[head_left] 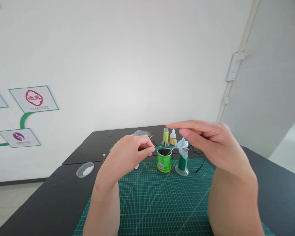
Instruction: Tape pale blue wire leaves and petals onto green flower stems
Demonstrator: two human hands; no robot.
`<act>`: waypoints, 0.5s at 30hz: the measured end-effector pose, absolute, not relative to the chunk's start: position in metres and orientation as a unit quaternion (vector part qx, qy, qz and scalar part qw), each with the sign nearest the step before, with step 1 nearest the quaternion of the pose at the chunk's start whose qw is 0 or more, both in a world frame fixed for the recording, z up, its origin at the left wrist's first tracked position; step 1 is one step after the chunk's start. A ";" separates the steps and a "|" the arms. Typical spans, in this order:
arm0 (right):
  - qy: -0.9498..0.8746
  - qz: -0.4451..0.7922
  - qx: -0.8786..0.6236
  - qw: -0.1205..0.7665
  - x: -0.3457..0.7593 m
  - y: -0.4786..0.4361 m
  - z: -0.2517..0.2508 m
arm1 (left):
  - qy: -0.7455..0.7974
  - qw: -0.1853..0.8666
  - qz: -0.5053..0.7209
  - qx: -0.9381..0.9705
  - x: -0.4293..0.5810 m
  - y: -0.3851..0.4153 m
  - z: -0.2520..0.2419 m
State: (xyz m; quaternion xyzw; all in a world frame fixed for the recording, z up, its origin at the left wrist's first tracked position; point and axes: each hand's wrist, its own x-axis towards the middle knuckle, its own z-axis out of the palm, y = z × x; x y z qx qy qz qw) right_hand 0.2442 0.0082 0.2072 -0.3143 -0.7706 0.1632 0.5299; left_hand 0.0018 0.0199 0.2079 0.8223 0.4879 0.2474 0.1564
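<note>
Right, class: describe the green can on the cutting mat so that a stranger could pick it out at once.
Start at the green cutting mat on the black table. Near its far edge, just below the two hands, stand two green things side by side. The green can is the left one: short, wide and open-topped with a printed label, while the spool beside it is thin on a flared base.

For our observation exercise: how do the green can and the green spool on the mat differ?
The can is wider, bright green with a yellow band; the spool is slimmer, darker green. The can has straight sides; the spool flares into a clear round base. The can stands left of the spool. Both are upright on the cutting mat, behind the hands.
</note>
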 end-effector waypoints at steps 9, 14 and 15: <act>-0.765 0.184 -0.353 0.507 0.253 0.041 0.203 | 0.444 0.155 0.243 0.849 0.002 0.012 0.212; -0.780 0.197 -0.347 0.481 0.251 0.061 0.199 | 0.415 0.175 0.272 0.850 -0.002 0.006 0.212; -0.783 0.205 -0.348 0.473 0.250 0.063 0.198 | 0.413 0.174 0.281 0.848 -0.003 0.005 0.212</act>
